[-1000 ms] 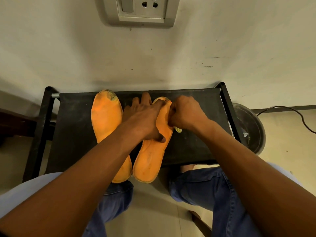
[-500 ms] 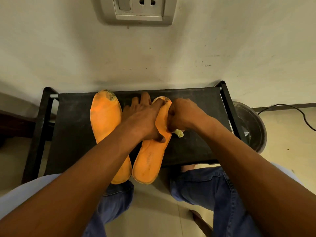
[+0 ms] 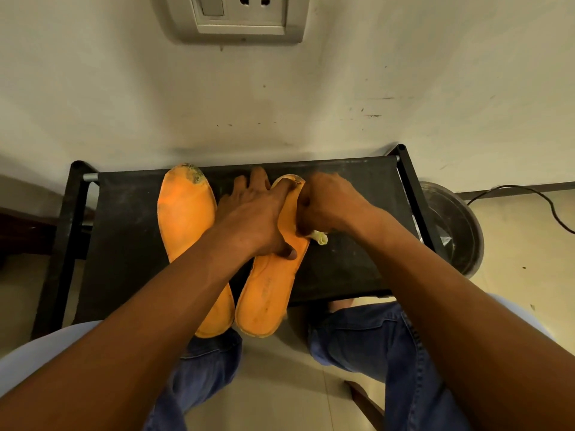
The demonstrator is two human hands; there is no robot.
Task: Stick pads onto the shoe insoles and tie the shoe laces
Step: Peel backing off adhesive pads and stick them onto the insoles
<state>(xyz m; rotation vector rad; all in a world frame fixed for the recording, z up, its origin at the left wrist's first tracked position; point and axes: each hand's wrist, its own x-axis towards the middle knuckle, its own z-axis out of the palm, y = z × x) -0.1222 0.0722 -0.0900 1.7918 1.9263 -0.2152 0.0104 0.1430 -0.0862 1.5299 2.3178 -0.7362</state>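
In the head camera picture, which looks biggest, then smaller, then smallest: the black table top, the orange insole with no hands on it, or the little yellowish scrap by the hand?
1. Black table top, easily the largest.
2. Free orange insole, long but far narrower; an arm hides its heel part.
3. Yellowish scrap, tiny, partly tucked under the right hand.

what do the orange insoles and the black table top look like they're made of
Insoles, left and right: probably foam or a fabric-faced foam. They look matte, thin and scuffed, and the left one's toe is grimy. Table top: seemingly fabric stretched over a black frame, with a dull, dusty surface; the exact cloth can't be told.
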